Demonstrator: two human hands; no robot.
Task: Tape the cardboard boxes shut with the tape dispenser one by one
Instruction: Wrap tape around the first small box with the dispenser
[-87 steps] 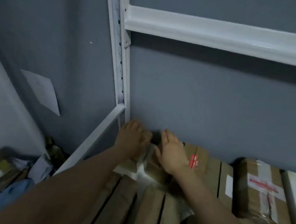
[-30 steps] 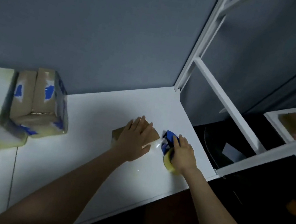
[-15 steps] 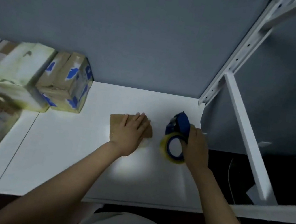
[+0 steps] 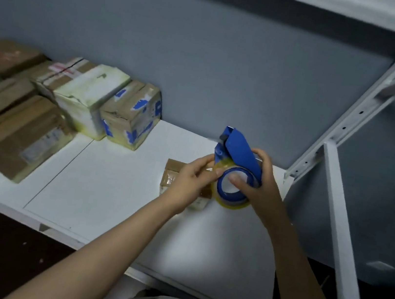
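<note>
The person is standing at a white shelf set against a grey wall, and both arms are reaching out over it. The right hand is holding the blue tape dispenser up above the shelf, nose tilted up and away. Its grip is closed: fingers wrapping round the far side, thumb pressing into the blue core of the yellowish tape roll. The left hand is coming in from the other side, and its grip is narrowed to a pinch, thumb and fingertips meeting on the rim of the roll just under the dispenser's nose. Whether a loose end of tape is between them I cannot tell.

The small cardboard box is lying flat on the shelf directly beneath the hands, partly hidden by the left one, with neither hand touching it. Further left, well apart from it, a box with blue patches is sitting beside a pale, stained box, and plain brown boxes are crowding the near left end. A white perforated upright is rising on the right.
</note>
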